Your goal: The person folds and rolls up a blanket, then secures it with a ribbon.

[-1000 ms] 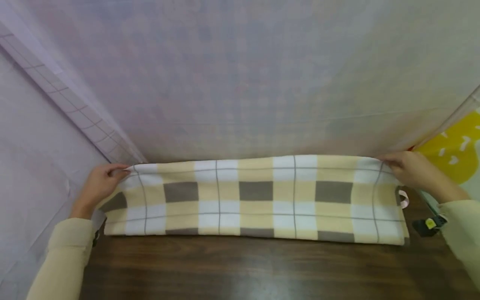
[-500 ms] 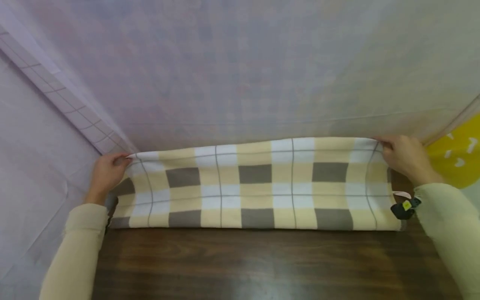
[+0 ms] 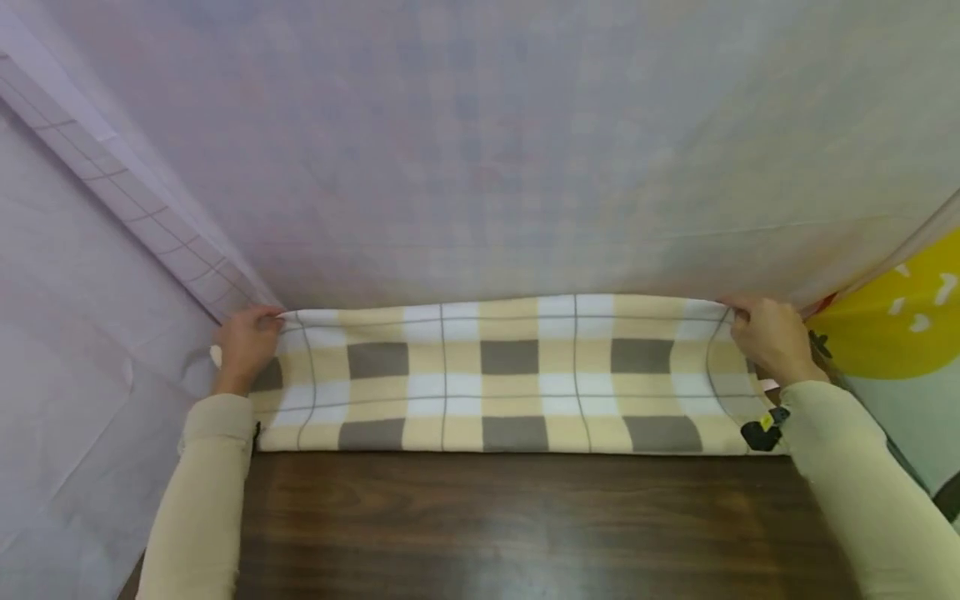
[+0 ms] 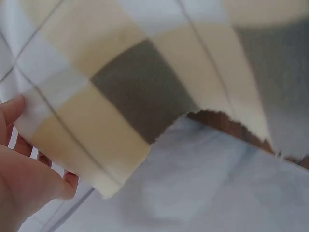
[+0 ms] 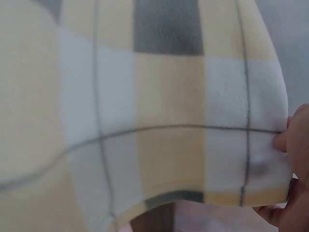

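A plaid cloth (image 3: 510, 379) in cream, white and grey stretches between both hands in the head view, its lower part on the dark wooden table. My left hand (image 3: 246, 346) pinches the upper left corner. At the upper right corner, my right hand (image 3: 776, 337) pinches the edge between thumb and fingers. The left wrist view shows the cloth (image 4: 101, 106) with a rough side edge, raised in an arch over the table. In the right wrist view the cloth (image 5: 169, 96) hangs from the fingers in a soft curve.
Brown wood tabletop (image 3: 510, 525) lies in front of the cloth. A pale sheet (image 3: 480, 150) stands behind, and another white sheet (image 3: 82, 375) is at the left. A yellow patterned fabric (image 3: 885, 325) hangs at the right.
Both hands have come inward, the right one farther. The cloth's upper edge rose, then sank somewhat, and the cloth between the hands spans less width. Both pinches stay.
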A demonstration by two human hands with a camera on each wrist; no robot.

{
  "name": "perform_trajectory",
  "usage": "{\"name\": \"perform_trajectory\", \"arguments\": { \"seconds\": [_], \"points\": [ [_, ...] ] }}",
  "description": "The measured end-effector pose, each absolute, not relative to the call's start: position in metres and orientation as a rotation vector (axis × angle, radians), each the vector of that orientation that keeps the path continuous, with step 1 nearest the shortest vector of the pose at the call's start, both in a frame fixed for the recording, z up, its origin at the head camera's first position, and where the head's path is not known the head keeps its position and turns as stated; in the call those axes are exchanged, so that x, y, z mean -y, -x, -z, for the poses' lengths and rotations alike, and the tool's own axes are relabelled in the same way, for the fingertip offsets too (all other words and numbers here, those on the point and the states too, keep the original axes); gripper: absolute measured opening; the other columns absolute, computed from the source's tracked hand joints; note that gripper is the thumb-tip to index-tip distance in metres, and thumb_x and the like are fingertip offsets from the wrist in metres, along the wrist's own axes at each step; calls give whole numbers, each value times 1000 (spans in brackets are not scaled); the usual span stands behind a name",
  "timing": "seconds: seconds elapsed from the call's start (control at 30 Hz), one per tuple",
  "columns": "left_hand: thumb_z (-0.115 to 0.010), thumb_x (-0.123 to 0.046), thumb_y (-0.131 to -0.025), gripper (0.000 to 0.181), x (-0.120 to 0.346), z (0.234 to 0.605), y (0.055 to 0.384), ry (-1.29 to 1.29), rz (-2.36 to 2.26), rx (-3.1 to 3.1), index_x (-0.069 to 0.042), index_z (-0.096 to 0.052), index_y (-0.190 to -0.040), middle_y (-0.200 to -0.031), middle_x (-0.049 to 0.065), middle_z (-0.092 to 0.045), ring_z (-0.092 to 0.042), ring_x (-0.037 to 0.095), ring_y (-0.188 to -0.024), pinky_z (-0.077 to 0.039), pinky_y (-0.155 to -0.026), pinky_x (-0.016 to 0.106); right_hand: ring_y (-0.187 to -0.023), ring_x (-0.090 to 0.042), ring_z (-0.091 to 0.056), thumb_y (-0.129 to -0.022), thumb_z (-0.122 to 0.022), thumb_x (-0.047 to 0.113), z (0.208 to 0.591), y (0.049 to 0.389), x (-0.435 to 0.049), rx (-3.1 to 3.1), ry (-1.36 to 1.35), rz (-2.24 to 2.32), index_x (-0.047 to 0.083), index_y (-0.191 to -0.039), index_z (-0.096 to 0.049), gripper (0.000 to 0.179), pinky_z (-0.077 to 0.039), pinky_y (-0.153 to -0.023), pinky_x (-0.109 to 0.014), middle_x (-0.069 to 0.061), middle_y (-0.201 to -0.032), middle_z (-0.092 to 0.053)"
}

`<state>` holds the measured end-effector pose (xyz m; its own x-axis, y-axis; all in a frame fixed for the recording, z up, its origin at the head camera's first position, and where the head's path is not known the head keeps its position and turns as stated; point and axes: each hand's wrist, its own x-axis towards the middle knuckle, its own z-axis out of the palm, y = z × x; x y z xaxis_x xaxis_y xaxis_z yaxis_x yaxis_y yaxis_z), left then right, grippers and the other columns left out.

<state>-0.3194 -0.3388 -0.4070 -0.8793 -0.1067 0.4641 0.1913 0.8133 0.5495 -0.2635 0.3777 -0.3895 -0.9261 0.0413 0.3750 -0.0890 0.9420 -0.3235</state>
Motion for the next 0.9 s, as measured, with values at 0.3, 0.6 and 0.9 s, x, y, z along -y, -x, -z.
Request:
{"name": "perform_trajectory", "arguments": {
  "seconds": [0.3,0.6,0.9],
  "points": [
    [-54,-16,-97,26,323,417,331,-164,824,2571,-2,-70,-112,-123,26,-63,-44,51,-120,-19,-100,67,-65,-40,-51,-93,-43,5,400,262,-374,2664,18,-502,4,-121,-70,38,-40,-59,-60,-37,-100,-65],
    [-57,-7,-92,23,322,413,338,-161,823,2422,4,-71,-105,-119,28,-64,-33,48,-133,-11,-105,66,-105,-59,-50,-94,-50,6,408,270,-363,2776,-74,-535,5,-141,-52,47,-32,-79,-74,-34,-129,-55],
    [-53,-12,-95,43,327,423,317,-136,724,2674,2,-53,-136,-139,33,-46,-28,53,-134,-15,-106,69,-131,-65,-20,-96,-60,26,422,254,-350,3107,-302,-395,0,-154,-22,74,-23,-96,-80,-43,-149,-20]
  ]
}}
